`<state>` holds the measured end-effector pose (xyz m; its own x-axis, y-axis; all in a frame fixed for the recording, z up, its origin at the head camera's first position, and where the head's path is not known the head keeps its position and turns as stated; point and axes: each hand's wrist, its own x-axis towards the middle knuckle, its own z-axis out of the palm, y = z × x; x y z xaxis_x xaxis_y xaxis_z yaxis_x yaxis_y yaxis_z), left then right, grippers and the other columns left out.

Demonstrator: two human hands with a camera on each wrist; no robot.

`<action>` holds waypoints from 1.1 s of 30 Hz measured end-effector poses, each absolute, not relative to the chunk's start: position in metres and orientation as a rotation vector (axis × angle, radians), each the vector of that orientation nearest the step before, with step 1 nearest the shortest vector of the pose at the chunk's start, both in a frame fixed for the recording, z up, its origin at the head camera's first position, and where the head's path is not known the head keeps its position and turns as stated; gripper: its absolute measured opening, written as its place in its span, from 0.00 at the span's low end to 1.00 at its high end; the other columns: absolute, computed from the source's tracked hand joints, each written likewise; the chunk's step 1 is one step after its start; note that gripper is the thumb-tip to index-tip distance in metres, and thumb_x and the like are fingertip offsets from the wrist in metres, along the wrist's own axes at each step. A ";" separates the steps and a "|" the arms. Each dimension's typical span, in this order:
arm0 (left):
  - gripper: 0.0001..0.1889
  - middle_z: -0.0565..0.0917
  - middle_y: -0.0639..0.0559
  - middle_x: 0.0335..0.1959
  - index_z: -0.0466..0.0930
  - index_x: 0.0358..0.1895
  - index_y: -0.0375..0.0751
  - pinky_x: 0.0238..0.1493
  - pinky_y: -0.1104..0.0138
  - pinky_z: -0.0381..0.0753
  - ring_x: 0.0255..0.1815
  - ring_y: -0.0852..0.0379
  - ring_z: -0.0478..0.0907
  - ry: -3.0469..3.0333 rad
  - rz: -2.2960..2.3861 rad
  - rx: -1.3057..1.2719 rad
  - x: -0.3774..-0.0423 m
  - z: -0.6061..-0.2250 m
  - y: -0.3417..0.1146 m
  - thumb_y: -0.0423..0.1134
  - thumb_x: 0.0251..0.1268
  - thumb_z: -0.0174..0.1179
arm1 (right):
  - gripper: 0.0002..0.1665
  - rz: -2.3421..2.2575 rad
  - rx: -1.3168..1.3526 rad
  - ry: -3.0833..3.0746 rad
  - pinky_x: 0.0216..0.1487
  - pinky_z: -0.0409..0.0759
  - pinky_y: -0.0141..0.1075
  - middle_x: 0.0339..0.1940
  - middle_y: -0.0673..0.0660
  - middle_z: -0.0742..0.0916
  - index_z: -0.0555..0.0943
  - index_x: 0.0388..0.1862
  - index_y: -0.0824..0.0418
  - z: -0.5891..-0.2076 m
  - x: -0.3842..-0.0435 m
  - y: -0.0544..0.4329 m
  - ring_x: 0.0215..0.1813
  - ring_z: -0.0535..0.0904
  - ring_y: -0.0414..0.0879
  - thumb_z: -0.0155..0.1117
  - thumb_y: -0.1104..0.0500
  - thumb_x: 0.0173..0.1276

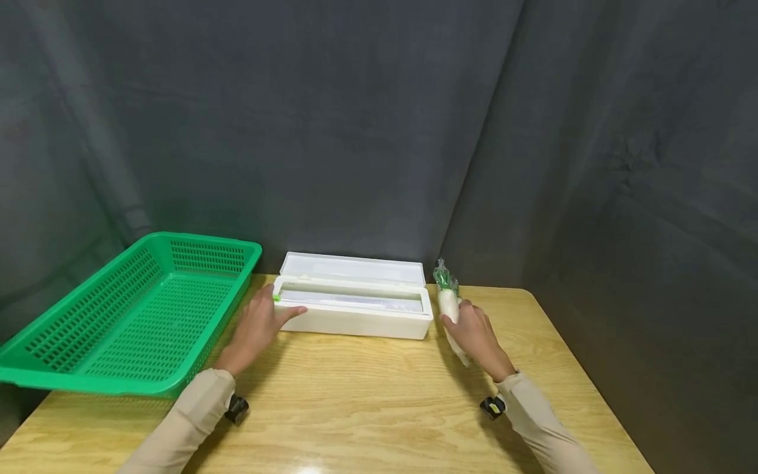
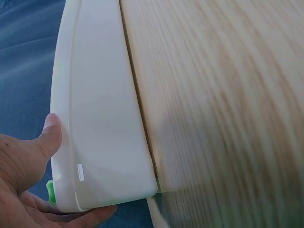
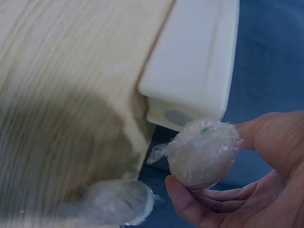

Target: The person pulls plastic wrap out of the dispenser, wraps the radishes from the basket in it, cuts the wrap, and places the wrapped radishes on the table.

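Observation:
A white plastic wrap dispenser (image 1: pixel 355 322) stands on the table with its lid (image 1: pixel 352 268) raised and a wrap roll (image 1: pixel 349 301) inside. My left hand (image 1: pixel 258 324) grips its left end, with the thumb over the front edge and the fingers around the end, beside a small green piece (image 2: pixel 51 192). To the right of the dispenser, my right hand (image 1: pixel 475 332) holds a white radish (image 1: pixel 448 304) with green tops, wrapped in clear film. In the right wrist view, thumb and fingers curl around the wrapped radish (image 3: pixel 204 154). Another film-wrapped whitish thing (image 3: pixel 118 202) lies lower left there.
A large green slotted basket (image 1: pixel 177 296) stands on the left of the wooden table (image 1: pixel 355 408), its near rim close to my left forearm. Dark grey curtains (image 1: pixel 331 131) hang behind the table and along both sides.

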<state>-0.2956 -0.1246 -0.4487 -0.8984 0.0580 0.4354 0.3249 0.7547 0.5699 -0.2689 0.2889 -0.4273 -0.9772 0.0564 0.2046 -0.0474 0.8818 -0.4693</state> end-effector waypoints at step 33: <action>0.44 0.77 0.22 0.57 0.67 0.68 0.19 0.56 0.34 0.75 0.58 0.25 0.77 -2.618 -0.957 -0.263 -0.293 -0.447 -0.126 0.51 0.63 0.75 | 0.14 0.327 0.168 -2.842 0.30 0.82 0.52 0.26 0.68 0.85 0.78 0.27 0.72 -0.461 -0.285 0.269 0.28 0.85 0.60 0.66 0.65 0.72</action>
